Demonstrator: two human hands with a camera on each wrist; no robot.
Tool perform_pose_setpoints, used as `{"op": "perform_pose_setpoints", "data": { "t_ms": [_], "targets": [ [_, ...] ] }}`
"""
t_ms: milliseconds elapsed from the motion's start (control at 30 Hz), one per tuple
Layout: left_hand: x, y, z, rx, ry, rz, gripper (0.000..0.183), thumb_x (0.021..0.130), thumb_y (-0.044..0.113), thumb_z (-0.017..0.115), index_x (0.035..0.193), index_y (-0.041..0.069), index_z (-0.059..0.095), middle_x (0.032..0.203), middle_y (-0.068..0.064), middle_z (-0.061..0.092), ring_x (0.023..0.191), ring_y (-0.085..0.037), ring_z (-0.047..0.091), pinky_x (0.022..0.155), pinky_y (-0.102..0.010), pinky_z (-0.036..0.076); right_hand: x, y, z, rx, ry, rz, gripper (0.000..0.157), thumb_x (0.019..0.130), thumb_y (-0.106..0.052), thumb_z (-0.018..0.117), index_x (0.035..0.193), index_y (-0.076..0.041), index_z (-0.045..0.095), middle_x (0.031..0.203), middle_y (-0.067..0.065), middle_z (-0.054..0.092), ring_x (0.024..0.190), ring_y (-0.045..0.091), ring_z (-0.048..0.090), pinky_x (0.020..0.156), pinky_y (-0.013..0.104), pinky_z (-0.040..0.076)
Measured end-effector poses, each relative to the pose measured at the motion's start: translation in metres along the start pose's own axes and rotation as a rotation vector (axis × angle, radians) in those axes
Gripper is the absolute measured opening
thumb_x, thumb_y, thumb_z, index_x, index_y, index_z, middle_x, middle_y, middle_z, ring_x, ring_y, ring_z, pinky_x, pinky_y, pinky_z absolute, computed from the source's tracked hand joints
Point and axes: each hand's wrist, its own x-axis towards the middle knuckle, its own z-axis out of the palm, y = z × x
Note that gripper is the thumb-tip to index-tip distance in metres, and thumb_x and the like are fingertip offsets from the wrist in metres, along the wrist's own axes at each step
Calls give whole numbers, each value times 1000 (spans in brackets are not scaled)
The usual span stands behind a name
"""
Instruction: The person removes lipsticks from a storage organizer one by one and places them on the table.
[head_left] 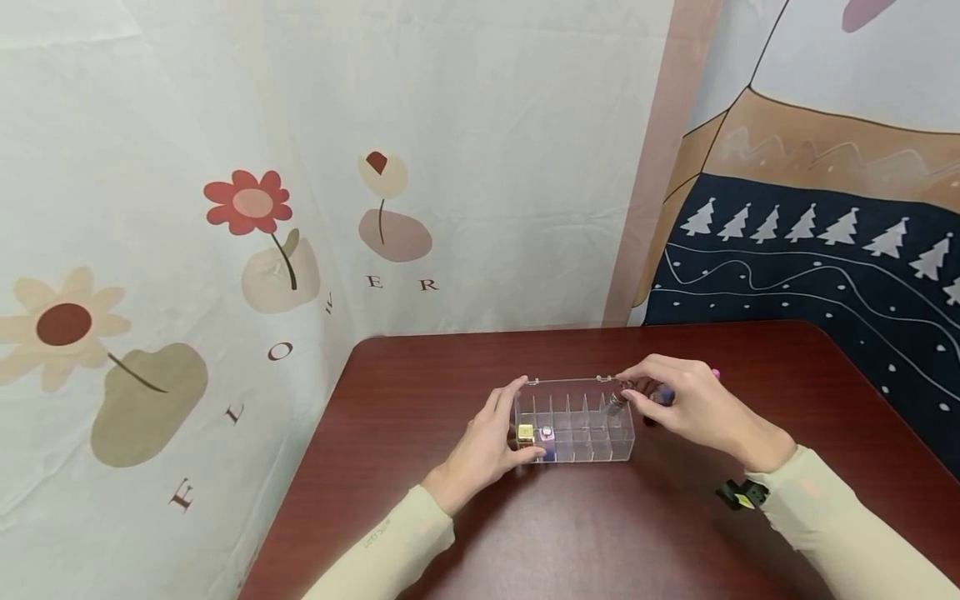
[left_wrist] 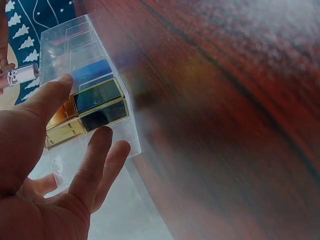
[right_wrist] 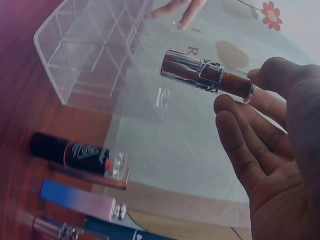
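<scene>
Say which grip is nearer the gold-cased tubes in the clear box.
Left. The left grip holds the clear box at its left end, beside the gold-cased tubes; the right grip is by the other end, pinching a silver-and-clear tube.

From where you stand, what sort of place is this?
Probably a corner of a room, perhaps at home: a reddish-brown table stands before a flower-printed wall covering, with a clear compartmented organizer on it.
</scene>
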Motion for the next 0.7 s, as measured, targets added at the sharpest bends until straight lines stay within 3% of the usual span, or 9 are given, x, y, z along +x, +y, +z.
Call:
{"op": "perform_pose_setpoints", "data": {
  "t_ms": [333, 467, 700],
  "targets": [
    [1, 0, 1, -2, 11, 0, 113, 92, 32, 104, 179, 12, 34, 158, -23, 63, 92, -16, 68, 100, -52, 66, -10, 9, -16, -63, 59, 24, 45, 86, 7, 96, 120, -21, 86, 103, -10, 84, 82, -4, 71, 73, 8, 56],
    [0, 1, 1, 6, 13, 2, 113, 92, 32, 104, 179, 12, 35, 158, -23, 63, 93, -16, 70, 98, -49, 67, -14, 11, -22, -87, 64, 50, 44, 86, 5, 98, 120, -20, 86, 104, -13, 83, 82, -4, 71, 72, 7, 55],
    [0, 1, 0, 7, 10, -1, 114, 92, 33, 103, 180, 14, 33, 156, -22, 64, 91, -12, 68, 96, -47, 67, -19, 18, -33, -131, 103, 26, 49, 78, 6, 100, 120, -16, 87, 103, -7, 84, 81, 1, 74, 71, 8, 54]
  ]
}}
